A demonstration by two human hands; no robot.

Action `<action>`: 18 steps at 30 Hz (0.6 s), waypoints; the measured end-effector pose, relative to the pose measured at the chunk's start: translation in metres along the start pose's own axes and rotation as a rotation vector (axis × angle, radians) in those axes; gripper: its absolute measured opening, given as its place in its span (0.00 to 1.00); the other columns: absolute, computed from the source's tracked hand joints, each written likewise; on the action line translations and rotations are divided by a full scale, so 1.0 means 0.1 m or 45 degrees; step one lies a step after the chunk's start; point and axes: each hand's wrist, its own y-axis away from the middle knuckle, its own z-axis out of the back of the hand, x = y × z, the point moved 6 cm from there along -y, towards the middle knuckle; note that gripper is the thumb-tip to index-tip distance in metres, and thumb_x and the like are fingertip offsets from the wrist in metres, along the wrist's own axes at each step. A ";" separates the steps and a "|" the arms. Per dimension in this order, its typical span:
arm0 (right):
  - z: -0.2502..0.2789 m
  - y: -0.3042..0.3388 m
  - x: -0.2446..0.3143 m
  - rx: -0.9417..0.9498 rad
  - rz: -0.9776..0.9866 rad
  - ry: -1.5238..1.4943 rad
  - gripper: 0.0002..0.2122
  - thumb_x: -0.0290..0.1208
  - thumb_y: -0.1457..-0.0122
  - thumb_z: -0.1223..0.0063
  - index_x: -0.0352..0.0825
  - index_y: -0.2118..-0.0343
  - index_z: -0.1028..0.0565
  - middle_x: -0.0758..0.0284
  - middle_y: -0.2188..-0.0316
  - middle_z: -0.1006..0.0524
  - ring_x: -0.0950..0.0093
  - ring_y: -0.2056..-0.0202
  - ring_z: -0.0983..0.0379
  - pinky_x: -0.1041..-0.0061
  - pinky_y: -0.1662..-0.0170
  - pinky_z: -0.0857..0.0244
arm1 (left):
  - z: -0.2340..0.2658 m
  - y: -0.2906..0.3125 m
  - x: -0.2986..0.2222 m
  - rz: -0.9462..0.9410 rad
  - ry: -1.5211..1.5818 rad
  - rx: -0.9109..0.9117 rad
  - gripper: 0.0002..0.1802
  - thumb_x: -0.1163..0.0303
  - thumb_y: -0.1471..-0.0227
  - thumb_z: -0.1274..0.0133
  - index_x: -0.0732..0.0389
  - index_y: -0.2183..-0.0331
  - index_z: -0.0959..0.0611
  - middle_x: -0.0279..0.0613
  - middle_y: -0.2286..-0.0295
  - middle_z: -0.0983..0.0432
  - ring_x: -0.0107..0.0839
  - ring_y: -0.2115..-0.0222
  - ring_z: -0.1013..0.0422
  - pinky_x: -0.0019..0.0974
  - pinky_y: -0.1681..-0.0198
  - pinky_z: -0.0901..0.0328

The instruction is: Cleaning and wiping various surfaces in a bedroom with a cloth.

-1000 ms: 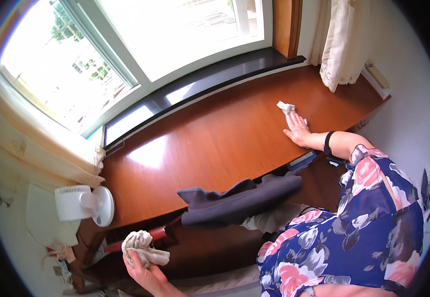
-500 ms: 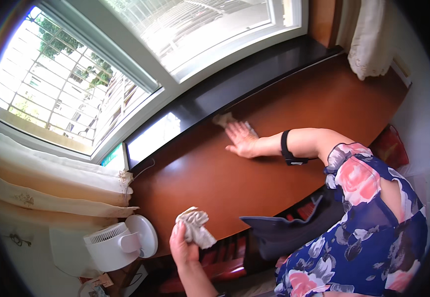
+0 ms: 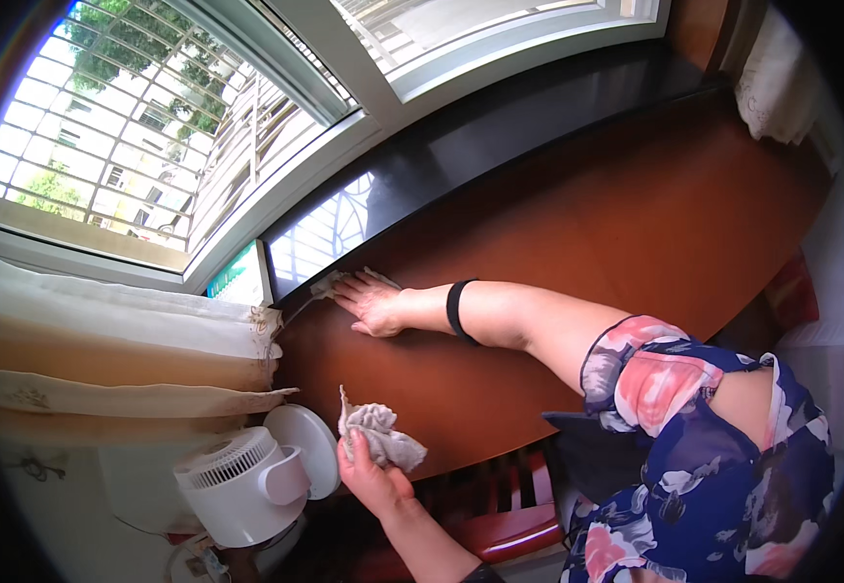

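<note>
On the brown wooden desktop (image 3: 539,262), my right hand (image 3: 373,303) lies flat near the back edge, its fingers stretched out and pressing on a pale cloth (image 3: 326,285). Parts of that cloth stick out past the fingertips and along the hand's far side; the palm hides the rest. A black band (image 3: 458,311) circles my right forearm. Closer to the front edge, my left hand (image 3: 375,478) is closed on a crumpled beige cloth (image 3: 388,439). This second cloth is held up in front of the desk's left end, thumb on its near side.
A white fan (image 3: 242,481) stands left of my left hand. Cream curtains (image 3: 131,321) hang at the left. Behind the desk runs a glossy black sill (image 3: 500,146) below the window. Under the front edge are a dark red wooden chair (image 3: 509,530) and dark fabric (image 3: 592,455).
My right hand has slid left along the back of the desktop with its cloth. The left hand still grips its cloth, now turned slightly. The whole view has shifted.
</note>
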 end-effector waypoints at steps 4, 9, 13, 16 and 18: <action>-0.05 0.22 -0.20 0.270 0.169 -0.049 0.31 0.46 0.40 0.61 0.34 0.38 0.48 0.58 0.35 0.56 0.60 0.34 0.64 0.53 0.35 0.69 | -0.12 0.05 0.13 0.032 0.079 0.024 0.11 0.71 0.42 0.54 0.66 0.60 0.26 0.42 0.66 0.26 0.30 0.66 0.28 0.34 0.62 0.32; 0.04 0.97 -0.31 0.345 0.569 -0.070 0.28 0.41 0.38 0.60 0.35 0.38 0.47 0.58 0.35 0.55 0.61 0.34 0.63 0.54 0.35 0.67 | -0.25 0.14 0.01 0.010 0.017 0.114 0.11 0.70 0.42 0.54 0.66 0.60 0.25 0.41 0.65 0.26 0.29 0.65 0.29 0.32 0.60 0.33; 0.30 1.73 -0.74 0.287 0.541 -0.164 0.23 0.30 0.43 0.52 0.42 0.42 0.37 0.63 0.37 0.46 0.59 0.36 0.55 0.59 0.37 0.56 | -0.37 -0.21 0.22 0.071 0.035 0.303 0.12 0.70 0.44 0.51 0.66 0.60 0.25 0.40 0.65 0.26 0.28 0.64 0.29 0.32 0.58 0.34; 0.47 2.14 -1.40 0.052 0.102 -0.621 0.22 0.10 0.58 0.50 0.42 0.61 0.21 0.63 0.52 0.26 0.59 0.46 0.36 0.68 0.48 0.37 | -0.57 -0.48 0.49 0.132 0.053 0.450 0.13 0.69 0.44 0.51 0.67 0.58 0.26 0.42 0.63 0.26 0.30 0.63 0.29 0.34 0.57 0.34; 0.74 2.38 -1.76 0.008 -0.185 -0.757 0.22 0.10 0.60 0.55 0.39 0.63 0.20 0.63 0.59 0.22 0.65 0.56 0.27 0.73 0.52 0.33 | -0.70 -0.55 0.58 0.182 0.047 0.552 0.15 0.68 0.45 0.50 0.67 0.57 0.26 0.43 0.62 0.26 0.32 0.62 0.28 0.35 0.56 0.33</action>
